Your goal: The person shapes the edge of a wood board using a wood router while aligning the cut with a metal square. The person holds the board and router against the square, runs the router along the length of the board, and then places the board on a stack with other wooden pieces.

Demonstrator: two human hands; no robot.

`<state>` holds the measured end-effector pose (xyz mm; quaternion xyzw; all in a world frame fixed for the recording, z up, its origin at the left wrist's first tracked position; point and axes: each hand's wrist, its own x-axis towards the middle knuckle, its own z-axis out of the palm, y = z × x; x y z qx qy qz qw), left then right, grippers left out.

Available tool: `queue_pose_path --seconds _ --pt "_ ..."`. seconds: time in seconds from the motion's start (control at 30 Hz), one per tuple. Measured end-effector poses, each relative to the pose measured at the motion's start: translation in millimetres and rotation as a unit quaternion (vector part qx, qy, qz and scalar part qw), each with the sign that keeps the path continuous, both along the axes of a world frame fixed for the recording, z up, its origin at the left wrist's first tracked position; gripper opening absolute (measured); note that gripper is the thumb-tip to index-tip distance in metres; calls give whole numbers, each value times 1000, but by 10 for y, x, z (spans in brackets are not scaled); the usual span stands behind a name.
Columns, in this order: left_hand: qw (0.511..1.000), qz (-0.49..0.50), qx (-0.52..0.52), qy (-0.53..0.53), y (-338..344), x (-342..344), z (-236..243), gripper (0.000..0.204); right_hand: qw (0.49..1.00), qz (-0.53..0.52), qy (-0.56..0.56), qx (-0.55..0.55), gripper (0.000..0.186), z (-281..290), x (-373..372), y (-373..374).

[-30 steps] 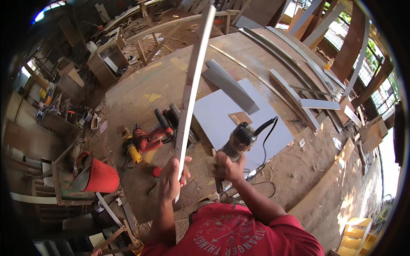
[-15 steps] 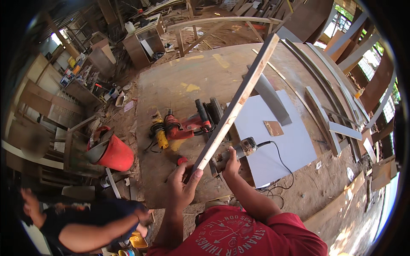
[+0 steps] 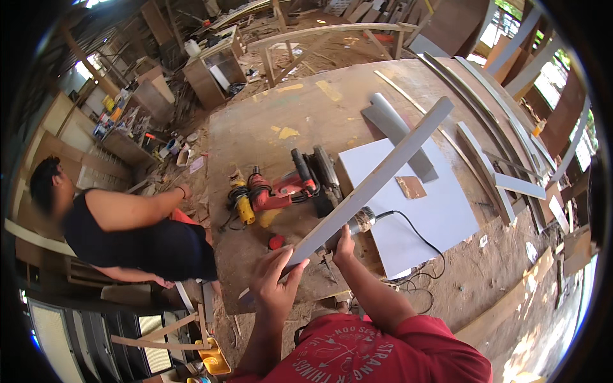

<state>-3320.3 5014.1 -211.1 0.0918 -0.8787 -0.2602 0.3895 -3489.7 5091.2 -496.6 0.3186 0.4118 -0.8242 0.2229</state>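
My left hand (image 3: 279, 281) is closed around the lower end of a long wooden strip (image 3: 383, 172), which slants up and away to the right above the workbench. A smooth pale face of the strip is turned upward. My right hand (image 3: 345, 246) grips a grey corded power tool (image 3: 364, 219), possibly a trim router; the strip hides part of it. From the tool a black cable (image 3: 415, 230) loops over a white panel (image 3: 408, 246) and down off the bench. A small brown wood piece (image 3: 410, 187) and a curled grey sheet (image 3: 399, 137) rest on that panel.
Left of the strip, a red power tool (image 3: 268, 199), a yellow one (image 3: 242, 205) and a red cap-like piece (image 3: 276, 242) lie on the workbench (image 3: 249, 134). Long strips (image 3: 485, 172) line its right side. A co-worker (image 3: 140, 230) stands to the left.
The strip has rolled and dipped to the right, so its pale face shows instead of the bare wood edge. The co-worker has moved farther up from the lower left.
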Motion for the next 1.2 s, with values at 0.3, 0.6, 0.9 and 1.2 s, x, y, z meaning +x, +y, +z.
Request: queue_pose_path --seconds 0.3,0.6,0.9,1.2 --pt "987 -95 111 -70 287 -169 -308 37 878 334 326 110 69 1223 -40 1545" --pt "957 -282 23 -71 1875 -855 -504 35 938 117 308 110 43 2387 166 3279" --pt "897 -427 31 -112 3937 -1039 -802 35 934 -197 254 155 38 2174 335 6915" --pt "834 -522 100 -145 6160 -1234 -990 33 799 -475 354 104 50 2002 832 9866"
